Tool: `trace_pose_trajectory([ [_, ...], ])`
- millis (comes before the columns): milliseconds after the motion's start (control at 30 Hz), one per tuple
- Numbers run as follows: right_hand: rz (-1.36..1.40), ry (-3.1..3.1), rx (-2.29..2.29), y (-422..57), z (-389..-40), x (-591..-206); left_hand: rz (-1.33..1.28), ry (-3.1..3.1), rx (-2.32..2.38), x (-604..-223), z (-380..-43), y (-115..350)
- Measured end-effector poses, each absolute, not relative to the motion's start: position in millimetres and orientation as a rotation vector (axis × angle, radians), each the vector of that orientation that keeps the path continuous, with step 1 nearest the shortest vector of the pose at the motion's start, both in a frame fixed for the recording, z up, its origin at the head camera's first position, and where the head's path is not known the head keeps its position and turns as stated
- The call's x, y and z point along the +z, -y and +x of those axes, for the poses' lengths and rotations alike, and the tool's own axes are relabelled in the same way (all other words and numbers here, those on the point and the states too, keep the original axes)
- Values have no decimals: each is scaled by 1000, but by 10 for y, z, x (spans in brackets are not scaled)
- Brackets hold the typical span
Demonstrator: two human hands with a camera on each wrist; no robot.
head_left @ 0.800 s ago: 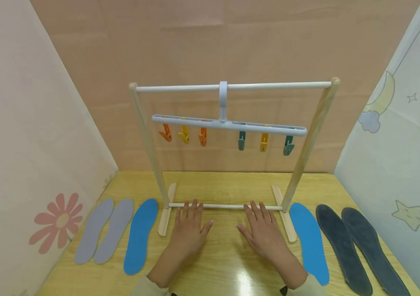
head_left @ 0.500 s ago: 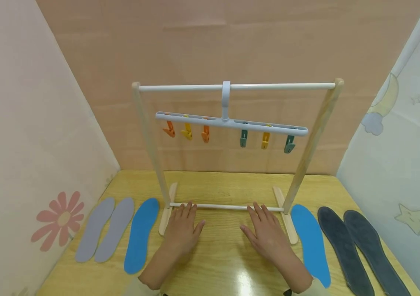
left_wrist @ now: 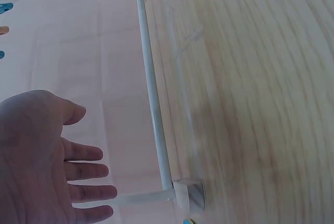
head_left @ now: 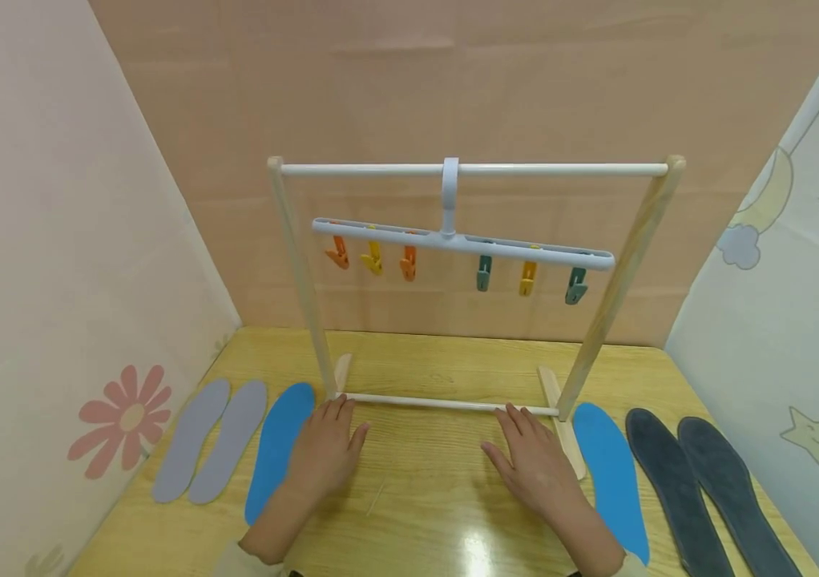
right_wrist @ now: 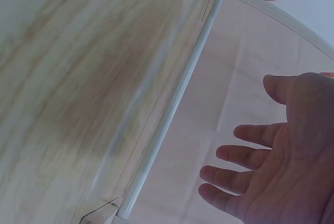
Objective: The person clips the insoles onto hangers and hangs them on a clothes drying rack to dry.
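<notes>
1. Left hand (head_left: 323, 450): grip wide, near the left flat blue insole (head_left: 274, 449).
2. Right hand (head_left: 535, 465): grip wide, near the round white lower rod (head_left: 424, 402).
3. Pale wooden rack (head_left: 622, 284) stands on the yellow wood-grain counter (head_left: 431, 505), left of the right flat blue insole (head_left: 615, 481).

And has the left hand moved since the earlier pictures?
Yes. In the head view, the left hand has shifted left, towards the left wooden post; earlier it was nearer the middle of the lower bar.

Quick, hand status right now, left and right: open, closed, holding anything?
Left hand: open, holding nothing.
Right hand: open, holding nothing.
</notes>
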State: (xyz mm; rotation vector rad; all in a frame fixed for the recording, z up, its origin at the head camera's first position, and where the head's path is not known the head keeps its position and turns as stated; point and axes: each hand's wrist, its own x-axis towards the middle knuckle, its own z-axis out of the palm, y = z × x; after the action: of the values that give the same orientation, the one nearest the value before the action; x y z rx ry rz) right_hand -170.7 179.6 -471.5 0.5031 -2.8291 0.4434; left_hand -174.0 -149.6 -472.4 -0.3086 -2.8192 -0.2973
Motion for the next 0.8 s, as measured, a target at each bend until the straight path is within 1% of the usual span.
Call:
trace_pose_trajectory([
  [367,496,2788,453,-1878,-1717,-4714,-235,2818,-345,-4734,-1716,1736],
  [800,455,2790,454,-1941,-1735,-4594,-258,2773,-259,-4740,-1700,2044],
])
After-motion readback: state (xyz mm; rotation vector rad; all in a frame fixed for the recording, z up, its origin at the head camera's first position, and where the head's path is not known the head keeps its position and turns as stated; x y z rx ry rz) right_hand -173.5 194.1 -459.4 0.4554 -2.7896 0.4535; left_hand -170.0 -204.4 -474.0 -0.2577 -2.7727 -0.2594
